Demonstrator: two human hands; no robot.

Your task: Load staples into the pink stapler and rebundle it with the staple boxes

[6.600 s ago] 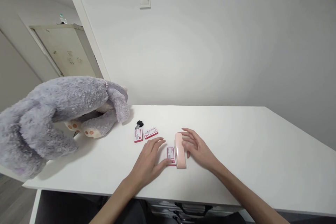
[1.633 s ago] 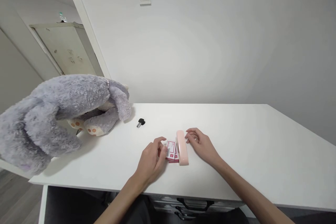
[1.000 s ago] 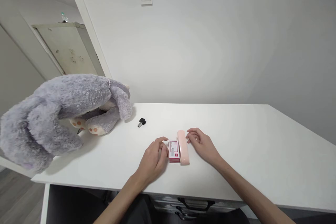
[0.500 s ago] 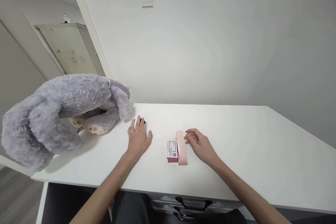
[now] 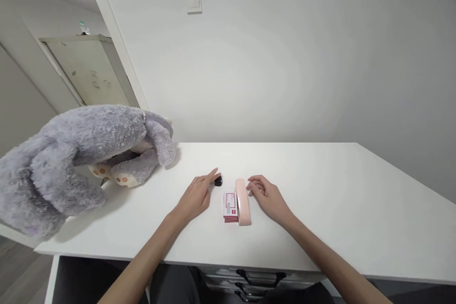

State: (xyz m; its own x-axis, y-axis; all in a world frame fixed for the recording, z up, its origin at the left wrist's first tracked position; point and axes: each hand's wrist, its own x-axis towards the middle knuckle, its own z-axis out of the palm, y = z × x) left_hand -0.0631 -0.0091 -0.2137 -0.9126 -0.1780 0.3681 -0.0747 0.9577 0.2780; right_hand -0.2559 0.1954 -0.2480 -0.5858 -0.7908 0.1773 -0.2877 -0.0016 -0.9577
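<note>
My left hand (image 5: 197,195) lies low over the white table, its fingertips on a small black object (image 5: 218,181) whose kind I cannot make out. The index finger stretches out across the object's upper side, and the thumb is partly hidden. To the right of it stands a short stack of small white-and-red boxes (image 5: 230,205). A pale pink stapler (image 5: 243,202) lies lengthwise against the stack's right side. My right hand (image 5: 268,195) rests just right of the stapler, fingers loosely bent and nothing visible in them. Its fingertips are close to the stapler; contact is unclear.
A large grey plush toy (image 5: 96,137) leans over the left part of the white table (image 5: 320,209). Behind the table is a white wall (image 5: 267,66) with a switch (image 5: 194,4). Drawers with black handles (image 5: 261,279) show below the front edge.
My left hand has moved right and slightly nearer, and the black object has moved with it, closer to the boxes. My right hand stays almost in place. The view has shifted slightly.
</note>
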